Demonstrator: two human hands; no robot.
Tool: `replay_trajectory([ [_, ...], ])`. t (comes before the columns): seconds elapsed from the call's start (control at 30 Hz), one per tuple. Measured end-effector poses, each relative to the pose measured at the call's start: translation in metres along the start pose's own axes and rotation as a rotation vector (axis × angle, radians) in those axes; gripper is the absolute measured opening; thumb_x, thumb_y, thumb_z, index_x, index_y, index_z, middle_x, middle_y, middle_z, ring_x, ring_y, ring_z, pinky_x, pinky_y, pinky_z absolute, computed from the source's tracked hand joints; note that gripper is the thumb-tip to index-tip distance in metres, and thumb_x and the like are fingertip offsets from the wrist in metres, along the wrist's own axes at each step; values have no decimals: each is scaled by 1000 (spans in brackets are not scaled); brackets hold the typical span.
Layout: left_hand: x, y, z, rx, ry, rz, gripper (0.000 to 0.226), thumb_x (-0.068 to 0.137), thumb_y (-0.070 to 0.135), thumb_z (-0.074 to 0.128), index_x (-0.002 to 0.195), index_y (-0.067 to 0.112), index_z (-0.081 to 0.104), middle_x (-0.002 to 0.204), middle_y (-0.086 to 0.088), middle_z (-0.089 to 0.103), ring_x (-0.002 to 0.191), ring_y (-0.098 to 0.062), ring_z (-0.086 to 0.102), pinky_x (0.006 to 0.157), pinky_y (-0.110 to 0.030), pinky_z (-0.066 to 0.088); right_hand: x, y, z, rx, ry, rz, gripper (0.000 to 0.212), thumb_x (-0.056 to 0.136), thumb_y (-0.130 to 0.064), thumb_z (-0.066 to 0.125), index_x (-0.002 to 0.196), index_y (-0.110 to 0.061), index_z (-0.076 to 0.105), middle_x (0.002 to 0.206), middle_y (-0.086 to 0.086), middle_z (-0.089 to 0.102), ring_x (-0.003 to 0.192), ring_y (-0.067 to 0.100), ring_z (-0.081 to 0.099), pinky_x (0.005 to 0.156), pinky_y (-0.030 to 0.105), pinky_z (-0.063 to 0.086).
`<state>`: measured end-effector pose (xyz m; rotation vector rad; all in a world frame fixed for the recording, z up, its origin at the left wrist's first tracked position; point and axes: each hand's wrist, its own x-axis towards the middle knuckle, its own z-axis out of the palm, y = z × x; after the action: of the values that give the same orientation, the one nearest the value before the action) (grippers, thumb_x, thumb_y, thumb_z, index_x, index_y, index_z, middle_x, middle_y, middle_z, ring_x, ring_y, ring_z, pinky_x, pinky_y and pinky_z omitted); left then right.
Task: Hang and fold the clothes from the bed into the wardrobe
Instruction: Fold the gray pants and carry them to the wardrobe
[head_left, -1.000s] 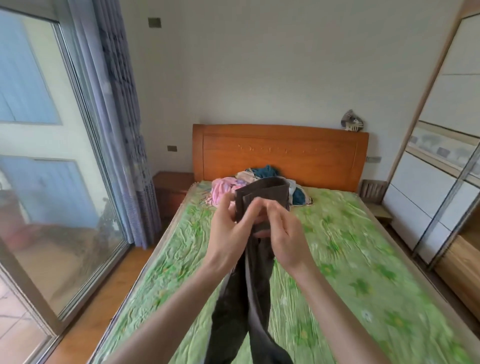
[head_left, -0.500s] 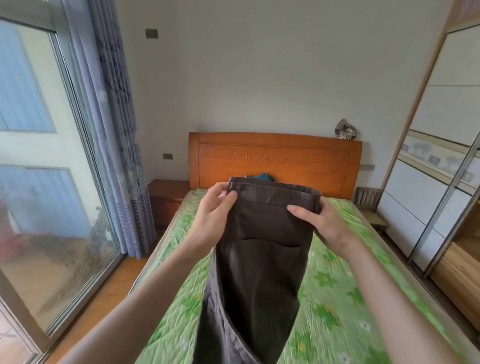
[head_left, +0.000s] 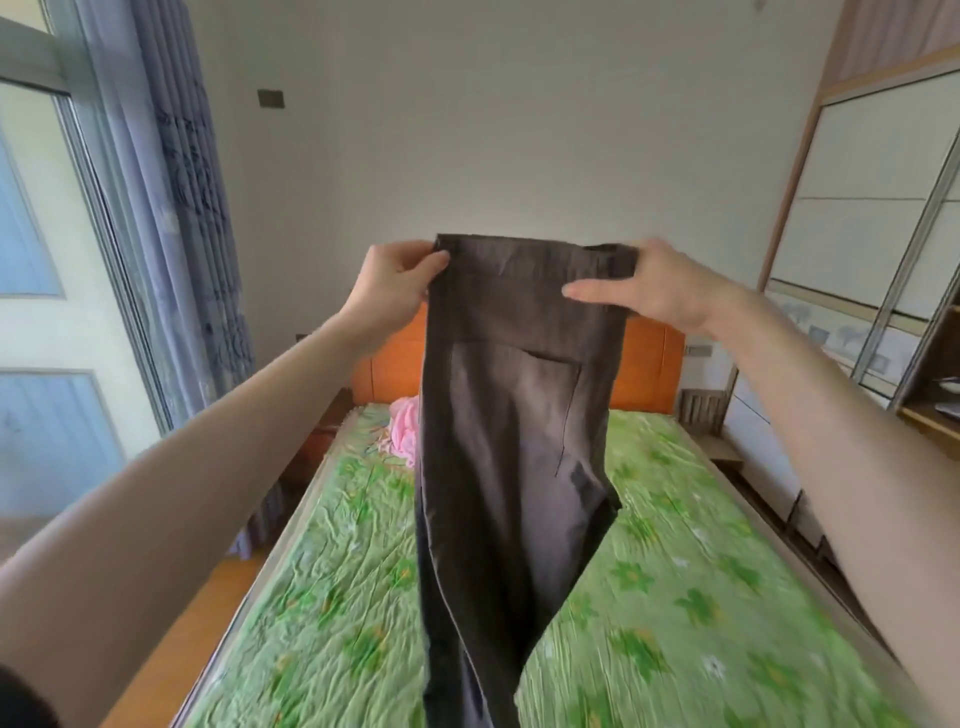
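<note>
Dark trousers (head_left: 511, 415) are held up by the waistband in both hands, left (head_left: 395, 288) and right (head_left: 649, 288), above the bed (head_left: 675, 597).

— Where does the view look from?
— One head-worn wide-angle camera, facing forward along the bed (head_left: 675, 597) toward its headboard (head_left: 647, 364) at frame centre.
— How near?
— Close: the forearms enter from both lower corners. No second view.

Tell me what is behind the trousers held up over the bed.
Behind the trousers show the headboard, the green sheet and part of pink clothing. The trousers hide the middle of the bed, so other clothes there cannot be seen.
</note>
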<state>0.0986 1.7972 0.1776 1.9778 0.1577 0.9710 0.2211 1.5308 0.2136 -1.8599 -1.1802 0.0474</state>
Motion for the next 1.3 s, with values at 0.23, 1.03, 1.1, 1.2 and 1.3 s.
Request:
replay_trajectory([
  [0.23,3,36,-10,-82,-92,61,38,99,25,74,133,14,64,118,-8,75,104,-17,74,89,-37,63,18,-19,-18,-236,224,-123,51,81,-45,84,107,-2,75,109,21,76,104,37,72,94,56,57],
  [1.03,13,16,-7,-19,-654,-172,37,88,27,76,119,7,72,110,-7,79,101,-19,77,77,-25,62,-9,2,-25,54,-188,242,31,87,-19,76,118,-12,74,114,4,78,107,20,75,89,40,62],
  [1.1,23,-8,5,81,-653,-163,31,91,26,78,116,9,75,108,-6,80,99,-18,76,76,-22,60,5,32,-15,4,-183,294,24,89,-17,77,113,-11,75,109,6,79,105,23,75,88,41,62],
  [1.2,41,-47,21,186,-613,-162,25,90,26,81,107,9,78,101,-7,81,96,-22,78,82,-26,62,32,71,1,-74,-179,316,22,90,-15,79,110,-6,75,94,5,80,92,20,77,67,32,64],
  [1.3,69,-75,36,307,-488,-113,21,90,25,82,101,7,79,96,-11,80,85,-22,77,85,-37,65,67,97,15,-217,-108,252,18,92,-16,78,102,-2,74,83,4,76,78,17,74,57,24,57],
])
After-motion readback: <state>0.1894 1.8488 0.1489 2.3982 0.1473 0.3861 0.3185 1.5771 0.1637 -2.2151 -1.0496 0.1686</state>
